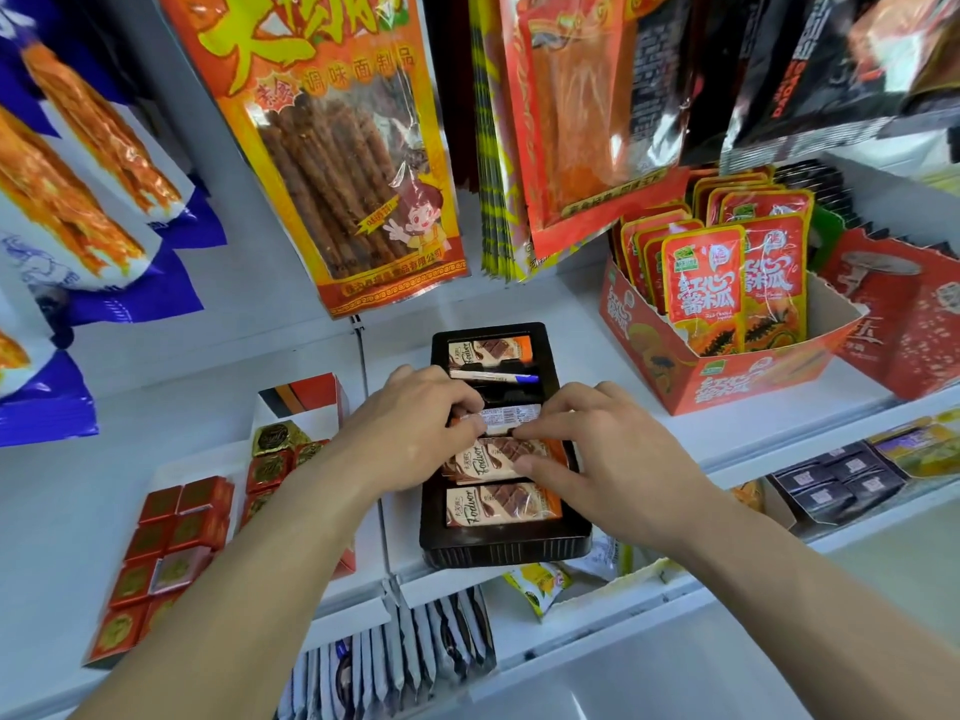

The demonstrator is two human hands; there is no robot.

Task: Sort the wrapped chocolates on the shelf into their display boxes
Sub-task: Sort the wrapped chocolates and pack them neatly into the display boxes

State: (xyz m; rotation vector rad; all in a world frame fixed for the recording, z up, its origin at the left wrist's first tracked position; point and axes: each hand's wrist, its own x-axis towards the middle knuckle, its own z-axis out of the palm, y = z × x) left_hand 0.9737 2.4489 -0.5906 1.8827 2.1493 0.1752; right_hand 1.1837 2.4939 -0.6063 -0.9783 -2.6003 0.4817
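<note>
Both forearms rise from the bottom edge and meet over the black display box point(498, 553), which stands lengthwise on the white shelf point(727, 439). We see the left hand point(415, 423) knuckles-up at the box's left wall, its fingers curled down over the left end of a wrapped chocolate bar point(511, 415). The right hand point(608, 459) reaches in from the box's right wall. Its fingers are bent round the bar's right end, and its thumb lies lower, on the stack of bars point(493, 459) just nearer us.

So both hands hold the one bar. It lies crosswise over the middle of the box, with its pale printed back turned up.

At the box's near end lies another brown-and-orange bar point(501, 504), face up, and a further bar point(488, 352) lies at the far end.

The left fingertips are hidden under their own knuckles, and we cannot tell whether the held bar touches what lies beneath it. Just beyond it in the box sits a thin white strip with a blue end point(493, 376); we cannot make out what it is.

Left of the box, red squares point(171, 532) and gold squares point(275, 439) lie in a pale carton point(306, 397) that the left forearm partly covers. To the right of the box, farther back, stands a red carton of sachets point(727, 376). Large snack bags point(337, 148) hang above the box, cut off by the top edge. Below it, the packets on the lower shelf are blurred.
</note>
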